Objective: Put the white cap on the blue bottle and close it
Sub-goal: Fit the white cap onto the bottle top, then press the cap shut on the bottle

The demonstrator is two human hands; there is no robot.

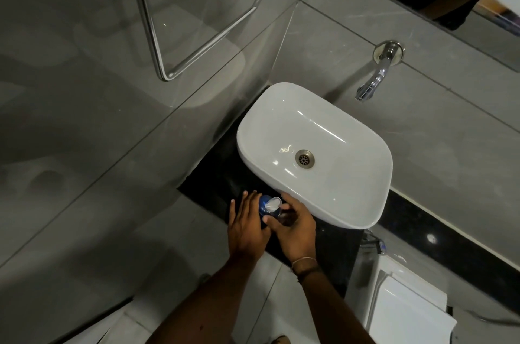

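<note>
The blue bottle [264, 204] stands on the black counter [216, 174] just in front of the white sink. My left hand [246, 227] wraps around its left side and holds it. The white cap [273, 203] sits tilted at the bottle's top, pinched between the thumb and fingers of my right hand [291, 227]. Most of the bottle's body is hidden behind both hands.
A white basin [261, 129] with a metal drain stands right behind the bottle. A chrome tap [374, 82] juts from the grey tiled wall. A chrome towel rail [180, 62] hangs on the left wall. A white toilet cistern [408, 310] is at the lower right.
</note>
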